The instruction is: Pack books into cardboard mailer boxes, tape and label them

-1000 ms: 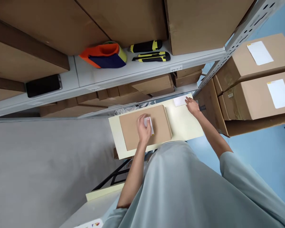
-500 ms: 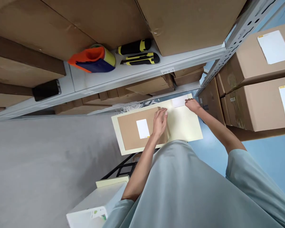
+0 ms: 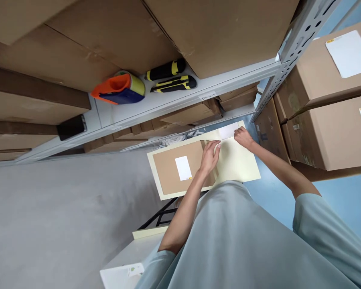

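A flat brown cardboard box (image 3: 171, 172) with a white label (image 3: 183, 168) stuck on its top lies on a cream table (image 3: 240, 164). My left hand (image 3: 210, 155) rests on the box's right end, fingers stretched over its edge, holding nothing. My right hand (image 3: 243, 137) is at the table's far corner. Its fingers are curled and pinch the edge of a white paper slip (image 3: 228, 131) that lies there.
A grey metal shelf (image 3: 168, 102) above the table carries an orange and blue tape dispenser (image 3: 118, 89), two black and yellow utility knives (image 3: 170, 76), a black phone (image 3: 71, 127) and large cartons. Labelled cartons (image 3: 325, 80) are stacked at the right. Blue floor lies below.
My left hand has left the white label in the middle of the box and slid to the box's right end. My right hand stayed on the white slip. The view tilted slightly.
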{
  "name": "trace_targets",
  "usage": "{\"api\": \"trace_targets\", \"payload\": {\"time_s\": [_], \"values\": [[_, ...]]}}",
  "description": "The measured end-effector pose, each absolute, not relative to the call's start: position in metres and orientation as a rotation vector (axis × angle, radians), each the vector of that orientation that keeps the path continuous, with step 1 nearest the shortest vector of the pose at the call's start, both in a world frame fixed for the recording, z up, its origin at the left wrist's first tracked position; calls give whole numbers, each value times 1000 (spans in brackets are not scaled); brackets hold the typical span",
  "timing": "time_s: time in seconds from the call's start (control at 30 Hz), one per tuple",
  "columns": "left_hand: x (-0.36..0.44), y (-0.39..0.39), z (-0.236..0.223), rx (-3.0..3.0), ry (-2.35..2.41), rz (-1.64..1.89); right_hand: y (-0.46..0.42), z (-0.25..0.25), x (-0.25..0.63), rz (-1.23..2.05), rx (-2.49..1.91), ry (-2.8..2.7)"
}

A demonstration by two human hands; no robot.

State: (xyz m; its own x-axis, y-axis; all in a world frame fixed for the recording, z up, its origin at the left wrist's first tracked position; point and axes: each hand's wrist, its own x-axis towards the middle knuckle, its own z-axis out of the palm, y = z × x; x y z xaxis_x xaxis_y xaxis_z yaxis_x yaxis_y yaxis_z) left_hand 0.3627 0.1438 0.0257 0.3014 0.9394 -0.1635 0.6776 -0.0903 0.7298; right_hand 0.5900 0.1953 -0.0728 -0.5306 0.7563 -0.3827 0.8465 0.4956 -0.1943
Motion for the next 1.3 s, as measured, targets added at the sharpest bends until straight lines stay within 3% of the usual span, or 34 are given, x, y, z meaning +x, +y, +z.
{"api": "trace_targets", "payload": {"time_s": [0.17,0.4,0.6,0.77,1.1,1.3], "values": [[368,163,8,1846,1428,352,196,-68,592,-485,1544,2470],[373,177,-5,1844,1395,296,207,-67,602,-642,1472,2449],[372,177,-18,1766,1436,278,194,-72,600,-1020,2020,2212],[370,182,-30,1701,1442,282,186,-80,594,-999,2195,2212],[373,186,-34,1726,1388,227,198,-88,601,-835,1689,2280],[375,182,-29,1712,1363,209,208,-78,598,-828,1657,2282]]}}
